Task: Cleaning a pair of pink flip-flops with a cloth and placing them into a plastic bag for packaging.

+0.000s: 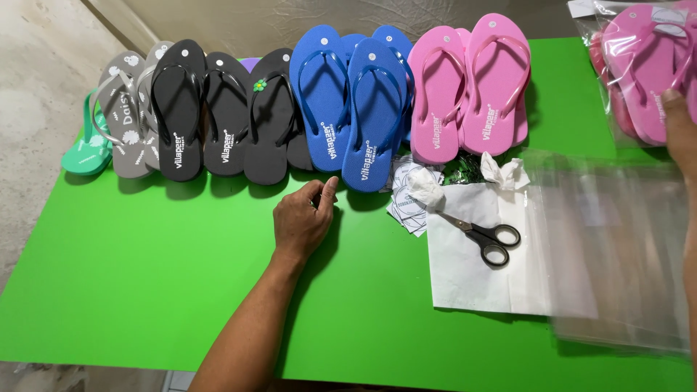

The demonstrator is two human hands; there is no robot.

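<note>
Green table (145, 276) against a pale wall, lined with flip-flops: grey, black, blue pair (352, 109), pink. Left hand (303, 220) resting on the tabletop just below the blue pair, fingers loosely curled and close together, thumb tip nearly touching the sole's heel, clamped on nothing. Right hand (681, 131) at the edge, fingers pressed on a bagged pink pair (639, 69); grip unclear; scissors (485, 236) on white paper (472, 268) between.
</note>
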